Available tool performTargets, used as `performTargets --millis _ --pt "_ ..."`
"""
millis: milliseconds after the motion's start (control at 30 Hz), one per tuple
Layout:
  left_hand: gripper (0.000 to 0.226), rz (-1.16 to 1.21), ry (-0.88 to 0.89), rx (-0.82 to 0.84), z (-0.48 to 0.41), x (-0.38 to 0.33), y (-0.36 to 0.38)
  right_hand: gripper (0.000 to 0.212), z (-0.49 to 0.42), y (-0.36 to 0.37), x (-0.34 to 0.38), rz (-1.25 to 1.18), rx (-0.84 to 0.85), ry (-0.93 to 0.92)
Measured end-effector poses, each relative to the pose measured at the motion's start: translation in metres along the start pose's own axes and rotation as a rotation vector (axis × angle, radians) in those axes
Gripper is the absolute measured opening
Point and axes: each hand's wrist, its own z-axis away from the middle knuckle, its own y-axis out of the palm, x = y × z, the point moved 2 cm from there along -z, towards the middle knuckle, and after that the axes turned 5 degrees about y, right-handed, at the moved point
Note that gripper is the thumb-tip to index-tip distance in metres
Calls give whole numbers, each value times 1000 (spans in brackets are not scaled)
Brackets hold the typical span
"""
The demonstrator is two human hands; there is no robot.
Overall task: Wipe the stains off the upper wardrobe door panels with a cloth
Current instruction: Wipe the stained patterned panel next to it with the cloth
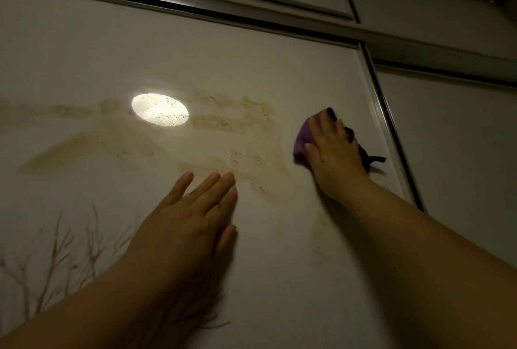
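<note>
A white wardrobe door panel fills the view, smeared with brownish-yellow stains across its middle. My right hand presses a purple cloth flat against the panel, just right of the stains, with its fingers straight over the cloth. A dark part of the cloth sticks out to the right of the hand. My left hand lies flat on the panel below the stains, fingers straight and together, holding nothing.
A bright oval light spot falls on the stained area. A metal frame strip edges the panel on the right, a top rail runs above. Brown branch drawings mark the lower left.
</note>
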Motion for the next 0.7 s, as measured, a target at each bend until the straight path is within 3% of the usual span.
performTargets --millis 167,233,333,467,700 --pt "58 -7 -1 0 0 2 2 62 77 9 -3 -33 98 -294" --pt "59 -17 1 5 0 2 2 63 79 7 -29 -32 95 -267" --pt "59 -22 1 9 -1 2 0 56 51 1 -49 -26 47 -85" --pt "57 -17 -5 -3 -1 1 -1 52 20 4 -23 -15 2 86" --pt "60 -13 -28 17 -1 2 0 57 101 19 2 -81 90 -228"
